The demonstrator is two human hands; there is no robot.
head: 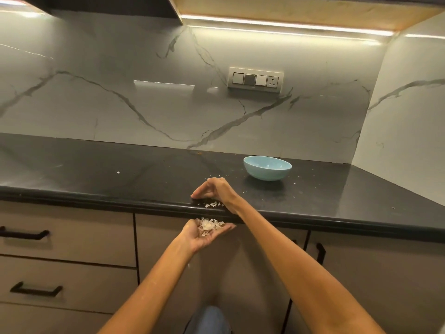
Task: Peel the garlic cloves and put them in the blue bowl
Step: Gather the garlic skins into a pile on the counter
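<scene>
Garlic skins [210, 224], papery and white, lie heaped in my left hand [204, 233] in the head view; that hand is held palm up just below the front edge of the countertop [120, 174], fingers extended and only slightly cupped, carrying the heap without gripping it. My right hand [213, 189] is on the countertop at its front edge, palm down, fingers straight and close together, fingertips [193, 195] touching the dark surface. A smaller cluster of skin scraps [213, 204] lies on the edge just beside and beneath that hand. I see more white flecks scattered over the surface. The blue bowl [267, 168] stands upright farther back and to the right, well apart from both hands; I cannot tell what it contains, and no whole clove is identifiable. Behind it, a switch panel [255, 80] is mounted on the marble backsplash [144, 88].
</scene>
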